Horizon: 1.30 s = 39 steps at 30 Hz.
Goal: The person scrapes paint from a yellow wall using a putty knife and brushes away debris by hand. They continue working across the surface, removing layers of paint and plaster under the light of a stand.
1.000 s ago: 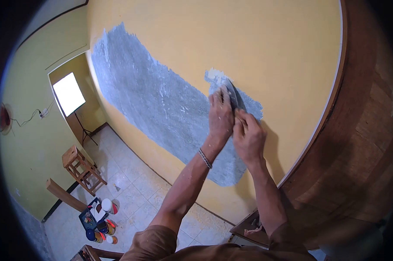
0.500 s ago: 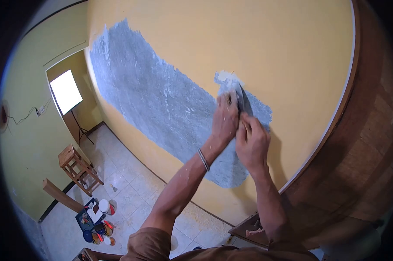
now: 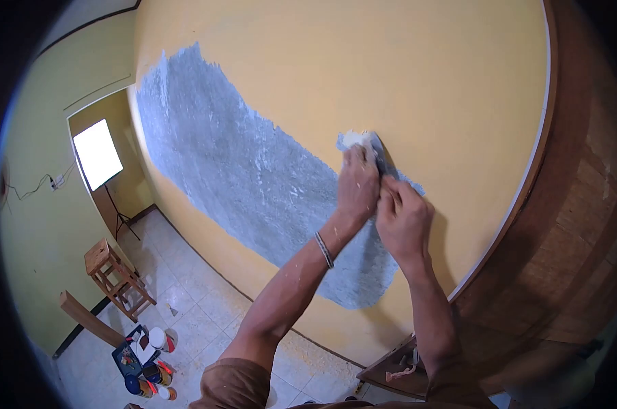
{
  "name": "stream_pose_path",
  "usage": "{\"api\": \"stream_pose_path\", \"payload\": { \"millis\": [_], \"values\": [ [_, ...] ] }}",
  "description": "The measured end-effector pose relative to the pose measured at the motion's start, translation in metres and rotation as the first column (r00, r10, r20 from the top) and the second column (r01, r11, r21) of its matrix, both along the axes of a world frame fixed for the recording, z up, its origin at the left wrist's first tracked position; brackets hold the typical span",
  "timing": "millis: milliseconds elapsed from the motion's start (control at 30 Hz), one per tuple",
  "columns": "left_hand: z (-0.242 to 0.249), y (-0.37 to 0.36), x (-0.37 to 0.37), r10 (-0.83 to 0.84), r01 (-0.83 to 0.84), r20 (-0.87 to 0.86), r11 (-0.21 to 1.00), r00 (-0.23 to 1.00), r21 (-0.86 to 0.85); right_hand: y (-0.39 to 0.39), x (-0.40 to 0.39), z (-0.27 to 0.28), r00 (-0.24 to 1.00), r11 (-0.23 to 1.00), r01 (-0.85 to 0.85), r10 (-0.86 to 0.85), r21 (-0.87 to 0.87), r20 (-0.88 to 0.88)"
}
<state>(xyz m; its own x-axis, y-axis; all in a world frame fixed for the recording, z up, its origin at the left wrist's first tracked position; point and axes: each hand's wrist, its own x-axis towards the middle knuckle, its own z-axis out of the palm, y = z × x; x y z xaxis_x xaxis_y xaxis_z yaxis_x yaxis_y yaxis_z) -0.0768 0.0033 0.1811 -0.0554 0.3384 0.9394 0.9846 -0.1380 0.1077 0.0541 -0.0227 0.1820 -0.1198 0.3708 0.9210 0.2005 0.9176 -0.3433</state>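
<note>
A scraper (image 3: 383, 158) with a grey metal blade is pressed against the yellow wall (image 3: 458, 88) at a slant. My right hand (image 3: 405, 217) is closed around its lower end, where the fingers hide the handle. Beside it, my left hand (image 3: 359, 184) grips the blade's left side, with its fingertips up near the blade's top edge. Just above those fingertips is a small whitish patch (image 3: 355, 138) with a ragged rim. A long grey bare area (image 3: 233, 143) stretches from the hands to the upper left, its edges jagged where the yellow paint ends.
Brown wooden panelling (image 3: 561, 225) borders the wall on the right. On the tiled floor at lower left stand a wooden stool (image 3: 110, 273), a dark tray (image 3: 127, 358), several paint containers and a leaning plank (image 3: 90, 318). A lit lamp panel (image 3: 98, 153) stands on a tripod behind.
The view has shifted, so the wall and floor things sit lower or further left. Both hands and the scraper have slid slightly up the wall, closer to the whitish patch.
</note>
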Motion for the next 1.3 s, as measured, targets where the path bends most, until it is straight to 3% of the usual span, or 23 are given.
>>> {"api": "stream_pose_path", "payload": {
  "millis": [100, 167, 233, 300, 367, 400, 433, 500, 600, 667, 733, 833, 933, 967, 1000, 1033, 1067, 1100, 1167, 1267, 1300],
  "values": [
    [0.032, -0.014, -0.008, 0.005, 0.003, 0.109, 0.998, 0.994, -0.069, 0.003, -0.012, 0.021, 1.000, 0.999, 0.008, -0.009, 0.049, 0.023],
    [0.021, -0.011, -0.009, -0.017, 0.022, 0.104, 0.999, 0.994, -0.049, 0.000, -0.014, 0.023, 1.000, 0.998, 0.008, -0.010, 0.070, 0.026],
    [-0.005, 0.000, -0.008, -0.049, 0.051, -0.046, 0.997, 0.998, 0.052, -0.010, -0.005, 0.013, 1.000, 0.999, -0.003, 0.002, 0.037, 0.030],
    [0.005, 0.002, -0.012, 0.021, -0.013, -0.107, 0.997, 0.994, 0.075, -0.004, -0.009, 0.008, 0.999, 0.997, -0.003, 0.007, 0.071, -0.052],
    [0.028, 0.009, -0.031, 0.020, -0.019, -0.016, 1.000, 1.000, 0.013, 0.009, -0.024, 0.029, 1.000, 0.999, -0.006, 0.006, 0.048, 0.006],
    [0.042, 0.008, -0.041, 0.111, -0.110, -0.044, 0.994, 0.993, 0.025, 0.013, -0.033, 0.044, 0.998, 1.000, -0.008, 0.007, 0.017, 0.066],
    [0.060, -0.003, -0.041, 0.068, -0.067, 0.065, 0.998, 0.996, -0.019, 0.019, -0.041, 0.056, 0.996, 0.998, -0.058, 0.055, 0.033, 0.076],
    [0.065, 0.001, -0.051, 0.101, -0.099, 0.061, 0.995, 0.993, -0.034, 0.027, -0.054, 0.057, 0.997, 0.996, -0.057, 0.053, 0.066, 0.064],
    [0.025, -0.003, -0.039, 0.010, -0.005, 0.079, 0.998, 0.997, -0.060, 0.011, -0.038, 0.025, 0.995, 0.999, -0.050, 0.051, -0.011, 0.085],
    [-0.031, 0.003, -0.031, -0.016, 0.018, 0.027, 0.996, 1.000, -0.086, 0.002, -0.018, -0.015, 0.995, 0.992, -0.070, 0.077, -0.107, 0.057],
    [-0.079, -0.009, -0.011, -0.109, 0.112, 0.037, 0.990, 0.993, -0.088, -0.011, 0.006, -0.054, 0.995, 0.945, -0.057, 0.081, -0.322, 0.063],
    [-0.126, -0.034, 0.010, -0.295, 0.305, 0.087, 0.941, 0.952, -0.147, -0.016, 0.037, -0.103, 0.992, 0.912, -0.090, 0.116, -0.401, 0.041],
    [-0.156, -0.056, 0.016, -0.295, 0.316, 0.146, 0.938, 0.944, -0.142, -0.014, 0.060, -0.146, 0.993, 0.893, -0.107, 0.115, -0.437, -0.008],
    [-0.159, -0.067, 0.020, -0.299, 0.407, 0.455, 0.900, 0.839, -0.159, -0.013, 0.064, -0.158, 0.993, 0.869, -0.119, 0.117, -0.481, -0.033],
    [-0.163, -0.073, 0.022, -0.255, 0.493, 0.715, 0.858, 0.651, -0.143, -0.012, 0.065, -0.168, 0.991, 0.842, -0.132, 0.118, -0.522, -0.060],
    [-0.170, -0.074, 0.025, -0.250, 0.493, 0.715, 0.857, 0.653, -0.150, -0.014, 0.068, -0.176, 0.991, 0.839, -0.134, 0.118, -0.527, -0.064],
    [-0.179, -0.073, 0.029, -0.308, 0.560, 0.898, 0.824, 0.314, 0.087, -0.020, 0.072, -0.177, 0.984, 0.788, -0.176, 0.139, -0.590, -0.108],
    [-0.187, -0.072, 0.031, -0.346, 0.527, 0.935, 0.783, -0.071, 0.330, -0.024, 0.073, -0.179, 0.976, 0.732, -0.219, 0.156, -0.645, -0.155],
    [-0.191, -0.073, 0.035, -0.325, 0.542, 0.942, 0.779, -0.080, 0.315, -0.026, 0.071, -0.191, 0.974, 0.786, -0.216, 0.127, -0.580, -0.190],
    [-0.180, -0.068, 0.040, -0.073, 0.671, 0.852, 0.583, -0.518, 0.458, -0.029, 0.068, -0.188, 0.980, 0.882, -0.151, 0.076, -0.445, -0.183],
    [-0.181, -0.060, 0.039, -0.069, 0.665, 0.850, 0.590, -0.523, 0.457, -0.033, 0.069, -0.183, 0.988, 0.923, -0.096, 0.044, -0.373, -0.145]
  ]
}}
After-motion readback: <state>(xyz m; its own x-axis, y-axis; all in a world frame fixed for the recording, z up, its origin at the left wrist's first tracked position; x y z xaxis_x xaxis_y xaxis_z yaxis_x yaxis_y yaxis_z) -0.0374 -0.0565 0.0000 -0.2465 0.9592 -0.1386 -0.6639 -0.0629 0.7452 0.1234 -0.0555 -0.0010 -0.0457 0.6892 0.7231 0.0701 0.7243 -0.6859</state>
